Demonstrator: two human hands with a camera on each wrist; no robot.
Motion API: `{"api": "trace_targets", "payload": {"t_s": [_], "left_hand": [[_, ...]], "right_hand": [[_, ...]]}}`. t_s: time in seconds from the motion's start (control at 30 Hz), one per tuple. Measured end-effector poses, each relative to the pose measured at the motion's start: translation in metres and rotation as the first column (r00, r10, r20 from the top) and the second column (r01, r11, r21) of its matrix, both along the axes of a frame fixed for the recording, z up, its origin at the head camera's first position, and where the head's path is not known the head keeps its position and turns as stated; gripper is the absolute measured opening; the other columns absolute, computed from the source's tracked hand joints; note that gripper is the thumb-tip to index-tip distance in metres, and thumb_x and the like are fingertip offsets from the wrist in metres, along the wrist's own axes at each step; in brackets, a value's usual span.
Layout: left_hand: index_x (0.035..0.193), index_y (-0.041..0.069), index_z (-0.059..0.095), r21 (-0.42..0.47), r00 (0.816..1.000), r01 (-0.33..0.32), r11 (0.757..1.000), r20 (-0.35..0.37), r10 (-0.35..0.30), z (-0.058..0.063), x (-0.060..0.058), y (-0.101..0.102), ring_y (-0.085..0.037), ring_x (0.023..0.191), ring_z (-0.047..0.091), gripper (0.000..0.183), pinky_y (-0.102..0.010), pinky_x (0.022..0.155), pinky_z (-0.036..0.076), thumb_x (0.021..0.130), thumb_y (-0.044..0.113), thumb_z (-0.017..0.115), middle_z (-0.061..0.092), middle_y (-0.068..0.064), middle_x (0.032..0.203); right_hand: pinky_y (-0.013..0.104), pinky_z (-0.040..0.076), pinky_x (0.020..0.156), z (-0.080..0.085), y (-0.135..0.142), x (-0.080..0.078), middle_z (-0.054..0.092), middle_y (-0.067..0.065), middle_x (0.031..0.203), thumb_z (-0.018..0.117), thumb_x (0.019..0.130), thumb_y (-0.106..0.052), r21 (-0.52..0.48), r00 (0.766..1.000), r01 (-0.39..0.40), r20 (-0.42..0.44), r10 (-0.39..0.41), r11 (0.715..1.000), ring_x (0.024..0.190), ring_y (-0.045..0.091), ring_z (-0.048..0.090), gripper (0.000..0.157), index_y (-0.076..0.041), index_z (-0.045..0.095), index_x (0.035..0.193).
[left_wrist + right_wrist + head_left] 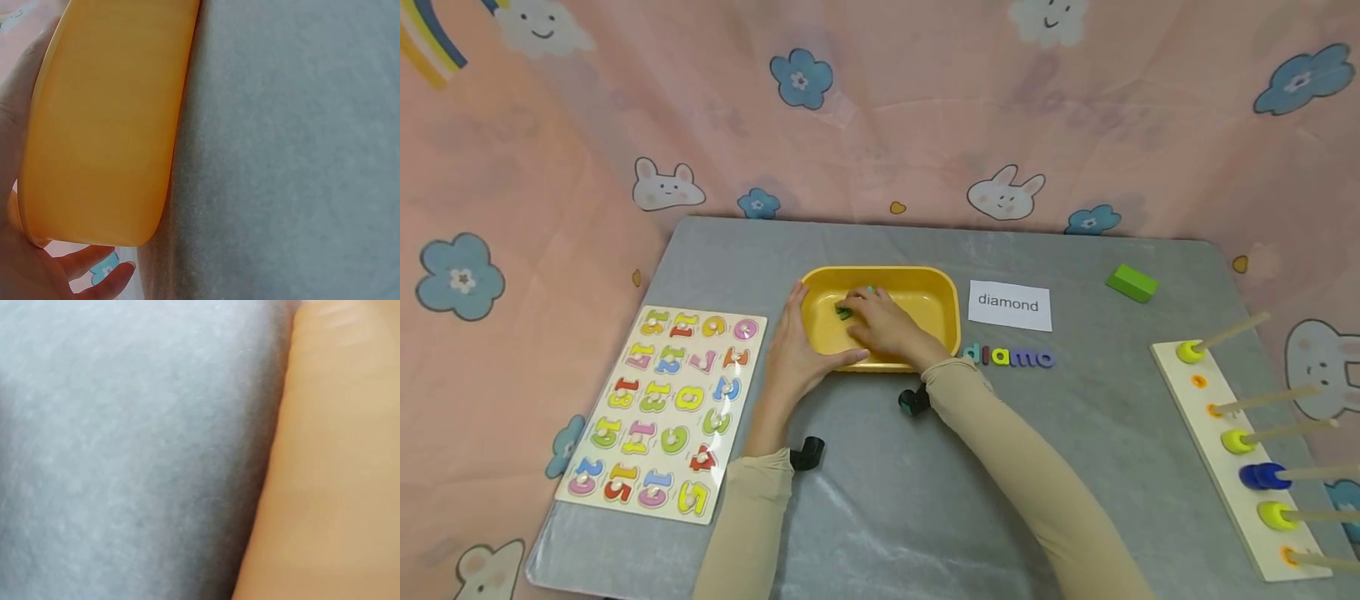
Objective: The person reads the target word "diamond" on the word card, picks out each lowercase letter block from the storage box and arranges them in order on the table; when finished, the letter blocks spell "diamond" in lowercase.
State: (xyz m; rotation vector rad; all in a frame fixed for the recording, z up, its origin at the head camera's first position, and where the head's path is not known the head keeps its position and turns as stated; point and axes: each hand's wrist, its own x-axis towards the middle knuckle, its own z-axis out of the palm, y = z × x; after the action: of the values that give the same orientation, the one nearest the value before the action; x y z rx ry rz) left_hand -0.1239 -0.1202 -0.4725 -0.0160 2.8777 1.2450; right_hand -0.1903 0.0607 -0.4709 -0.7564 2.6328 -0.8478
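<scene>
A yellow plastic tray lies on the table, its outer wall filling much of the left wrist view. My left hand holds it at the left front corner, thumb along the front rim and fingers around the left side. Inside the tray, my right hand has its fingers curled down on a small dark green piece, likely a letter, mostly hidden. A teal bit shows just behind those fingers. To the right, colored letters spell "diamo" below a white card printed "diamond".
A number puzzle board lies at the left. At the right stands a white board with pegs, holding yellow and blue rings. A green block sits at the back right. Behind the grey table hangs a pink patterned cloth.
</scene>
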Motion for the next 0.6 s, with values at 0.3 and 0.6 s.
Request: {"api": "trace_targets", "payload": {"t_s": [0.3, 0.6], "left_hand": [[0.171, 0.022, 0.015, 0.008, 1.0, -0.005, 1.0, 0.009, 0.005, 0.0, 0.0, 0.0, -0.033, 0.161, 0.028, 0.136, -0.062, 0.127, 0.031, 0.068, 0.061, 0.095, 0.01, 0.008, 0.18], [0.171, 0.022, 0.015, 0.01, 1.0, -0.012, 1.0, 0.015, 0.012, 0.0, 0.0, 0.0, -0.032, 0.162, 0.027, 0.135, -0.061, 0.128, 0.03, 0.069, 0.062, 0.094, 0.011, 0.009, 0.18]], "right_hand": [[0.043, 0.053, 0.102, 0.003, 0.003, 0.006, 0.06, 0.01, 0.117, 0.074, 0.099, -0.008, -0.011, 0.996, 0.082, 0.024, -0.082, 0.997, 0.112, 0.026, 0.054, 0.016, -0.007, 0.07, 0.114], [0.037, 0.057, 0.088, 0.014, 0.025, 0.021, 0.069, 0.01, 0.104, 0.072, 0.099, -0.002, -0.243, 0.995, 0.102, 0.033, -0.097, 0.965, 0.093, 0.025, 0.063, 0.021, -0.006, 0.065, 0.118]]}}
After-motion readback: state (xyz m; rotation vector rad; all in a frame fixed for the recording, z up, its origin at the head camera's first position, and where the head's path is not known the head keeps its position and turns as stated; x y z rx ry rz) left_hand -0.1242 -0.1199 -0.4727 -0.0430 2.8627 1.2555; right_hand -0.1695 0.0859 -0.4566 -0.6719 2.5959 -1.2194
